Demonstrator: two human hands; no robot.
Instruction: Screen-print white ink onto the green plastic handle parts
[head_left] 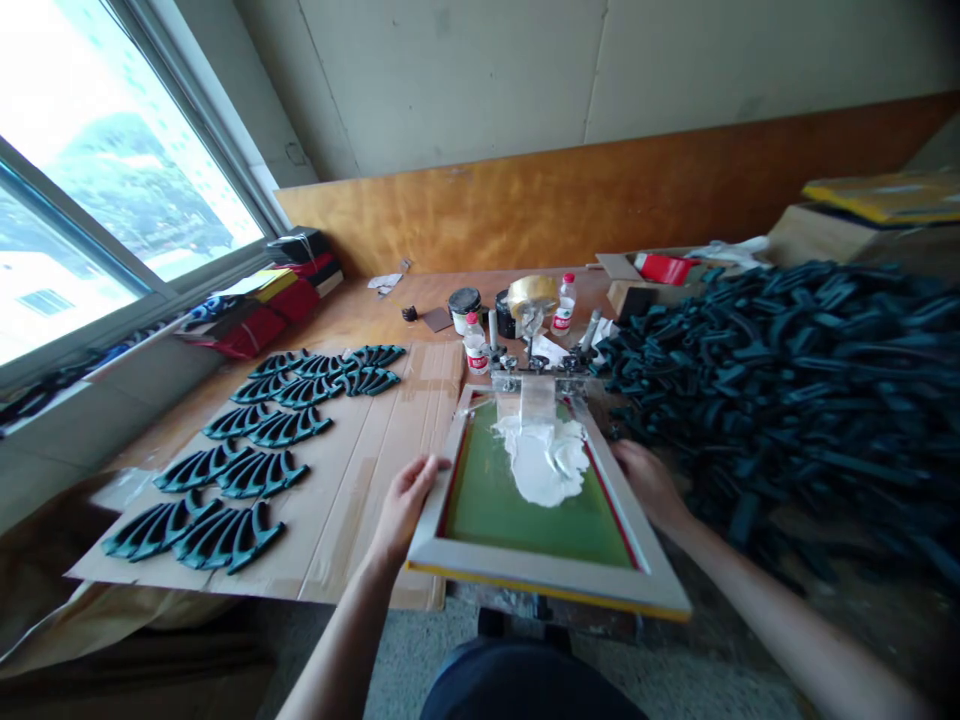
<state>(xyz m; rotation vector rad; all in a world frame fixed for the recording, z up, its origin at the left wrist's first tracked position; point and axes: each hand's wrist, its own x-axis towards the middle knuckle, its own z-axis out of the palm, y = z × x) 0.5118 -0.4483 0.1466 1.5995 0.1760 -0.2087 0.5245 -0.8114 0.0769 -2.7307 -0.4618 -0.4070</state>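
Note:
A screen frame (540,575) with green mesh and a grey border lies in front of me, clamped at its far end. White paste (544,465) is spread on the mesh's far half, around a clear-taped block (538,402). My left hand (409,500) is closed on the frame's left edge, thumb on top. On the right side, my right hand (649,480) is at the frame's outer edge; its fingertips are hidden or blurred there. Dark curved fan-shaped parts (229,538) lie in rows on cardboard (341,510) at the left.
A big heap of dark parts (787,400) covers the right side. Behind the frame stand bottles with red caps (476,350), a black can (464,308) and a tape roll (532,293). Boxes (862,235) sit at the back right, red stacks (255,325) by the window.

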